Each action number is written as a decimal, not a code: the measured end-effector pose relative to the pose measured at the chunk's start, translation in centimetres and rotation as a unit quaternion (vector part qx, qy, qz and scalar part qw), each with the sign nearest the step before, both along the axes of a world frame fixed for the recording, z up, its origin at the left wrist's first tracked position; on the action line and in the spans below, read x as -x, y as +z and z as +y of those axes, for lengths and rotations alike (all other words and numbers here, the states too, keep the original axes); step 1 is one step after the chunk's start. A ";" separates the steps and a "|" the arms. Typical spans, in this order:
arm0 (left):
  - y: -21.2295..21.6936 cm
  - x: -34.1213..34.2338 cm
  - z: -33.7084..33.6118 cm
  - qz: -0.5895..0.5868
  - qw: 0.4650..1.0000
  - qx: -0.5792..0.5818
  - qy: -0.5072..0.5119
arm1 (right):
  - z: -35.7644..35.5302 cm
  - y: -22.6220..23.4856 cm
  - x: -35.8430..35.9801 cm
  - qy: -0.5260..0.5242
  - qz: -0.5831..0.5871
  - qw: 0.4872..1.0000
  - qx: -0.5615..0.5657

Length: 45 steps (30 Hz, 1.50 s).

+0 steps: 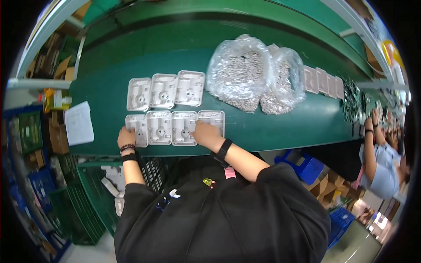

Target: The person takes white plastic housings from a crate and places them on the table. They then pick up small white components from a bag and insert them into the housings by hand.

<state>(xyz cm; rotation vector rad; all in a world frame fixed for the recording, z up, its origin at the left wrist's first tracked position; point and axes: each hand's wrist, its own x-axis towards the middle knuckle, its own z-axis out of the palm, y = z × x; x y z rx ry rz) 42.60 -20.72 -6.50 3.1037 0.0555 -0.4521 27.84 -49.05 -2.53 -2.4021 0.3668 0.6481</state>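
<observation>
Several white plastic housings, shallow and open-topped, lie in two rows on the green table. My left hand (126, 137) is closed on the outer edge of the leftmost near housing (140, 131). Beside it lies another near housing (158, 128). Over the seam between the third near housing (182, 125) and the rightmost one (215, 117) is my right hand (208, 136). Its fingers are bent and drawn together, and they cover part of the rightmost housing. Whatever they pinch is too small to make out. Three more housings (164, 94) form the far row.
Two clear plastic bags (240, 72) full of small metallic parts sit beyond the housings. A paper sheet (79, 123) lies at the table's left end. More housings (322, 82) and dark parts (352, 101) lie rightward, near a co-worker's hands (372, 119). A green crate (98, 184) stands below left.
</observation>
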 end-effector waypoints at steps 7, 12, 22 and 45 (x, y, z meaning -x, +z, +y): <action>0.8 -0.1 -0.5 0.124 0.983 0.029 -0.131 | -5.0 -0.7 3.2 -0.010 0.034 0.995 -0.096; 1.8 4.0 -10.2 0.411 0.891 0.186 -0.051 | -15.1 -0.9 9.9 -0.050 0.061 0.992 -0.100; -5.0 22.9 -34.6 0.391 0.844 0.321 -0.178 | -36.3 -1.2 31.6 -0.348 0.046 0.935 0.046; 1.9 24.5 -53.0 0.149 0.766 0.573 -0.249 | -56.0 -2.8 28.7 -0.368 -0.127 0.786 0.480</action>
